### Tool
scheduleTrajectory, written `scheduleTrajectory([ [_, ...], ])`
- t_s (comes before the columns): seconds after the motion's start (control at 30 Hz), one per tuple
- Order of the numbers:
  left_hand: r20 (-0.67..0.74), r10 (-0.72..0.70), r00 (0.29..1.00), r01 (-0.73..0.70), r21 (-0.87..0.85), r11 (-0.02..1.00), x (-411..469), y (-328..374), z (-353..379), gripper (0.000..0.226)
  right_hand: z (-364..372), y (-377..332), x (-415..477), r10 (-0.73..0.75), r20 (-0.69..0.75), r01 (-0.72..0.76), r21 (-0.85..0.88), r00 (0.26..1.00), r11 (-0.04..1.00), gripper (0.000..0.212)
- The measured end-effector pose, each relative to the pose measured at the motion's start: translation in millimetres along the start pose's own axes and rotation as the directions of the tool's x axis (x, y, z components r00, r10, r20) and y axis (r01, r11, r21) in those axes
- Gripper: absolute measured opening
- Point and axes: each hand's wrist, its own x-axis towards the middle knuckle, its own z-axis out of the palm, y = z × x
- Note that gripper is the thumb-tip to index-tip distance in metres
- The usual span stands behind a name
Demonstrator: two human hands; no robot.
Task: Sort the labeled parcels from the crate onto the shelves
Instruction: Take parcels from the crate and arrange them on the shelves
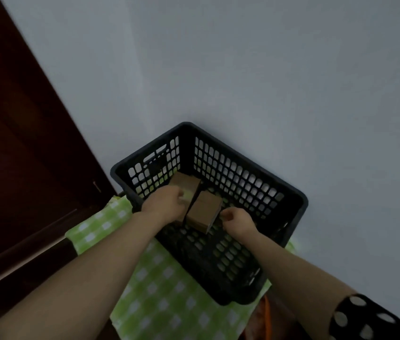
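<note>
Head: left hand [167,204] grips parcel [186,184] in crate [187,143]; right hand [237,220] curled nearby.

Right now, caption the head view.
Left hand grips the far cardboard parcel in the black crate; right hand curls beside the near parcel.

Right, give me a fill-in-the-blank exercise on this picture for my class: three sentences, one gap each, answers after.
1. The black crate stands on a checked cloth coloured ___.
2. Inside the crate lie ___ brown parcels: the left parcel and the right parcel.
3. The left hand grips the ___ parcel.
Answers: green; two; left.
</note>
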Motion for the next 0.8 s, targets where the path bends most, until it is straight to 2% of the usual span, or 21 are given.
scheduleTrajectory([
  [0.07,0.059,-0.037,0.998,0.038,-0.008,0.999,28.0,8.7,9.2,0.039,1.6,2.0,19.3,0.050,0.024,-0.050,0.010,0.998,0.999,0.039],
  [0.2,0.217,-0.107,0.970,0.104,0.029,0.994,81.6,22.9,45.5,0.014,0.2,9.6,62.5,0.101,0.036,-0.102,0.037,0.994,0.994,0.041],
  [0.27,0.289,-0.131,0.949,0.124,0.043,0.991,107.6,28.1,67.0,0.019,-4.4,15.6,84.1,0.113,0.044,-0.114,0.038,0.993,0.993,0.040],
  [0.37,0.408,-0.193,0.892,0.178,0.077,0.981,141.9,28.8,96.6,0.046,-12.0,23.6,113.4,0.119,0.050,-0.122,0.042,0.992,0.992,0.036],
  [0.5,0.521,-0.328,0.788,0.339,0.078,0.938,174.5,22.1,133.4,0.123,-12.4,32.2,149.0,0.120,0.077,-0.125,0.065,0.990,0.990,0.032],
  [0.6,0.499,-0.364,0.787,0.320,0.173,0.931,178.5,25.2,156.9,0.140,-10.0,39.9,163.7,0.129,0.115,-0.140,0.095,0.985,0.986,0.032],
  [0.7,0.393,-0.387,0.834,0.344,0.179,0.922,177.7,26.7,175.2,0.133,-9.6,44.3,166.3,0.122,0.141,-0.140,0.125,0.982,0.982,0.034],
  [0.73,0.385,-0.386,0.839,0.361,0.138,0.922,178.1,24.4,178.8,0.124,-10.0,45.3,165.6,0.123,0.152,-0.145,0.144,0.981,0.979,0.036],
  [0.8,0.386,-0.365,0.847,0.417,-0.056,0.907,175.7,23.0,171.2,0.097,-14.1,43.8,159.2,0.128,0.154,-0.157,0.195,0.980,0.968,0.036],
])
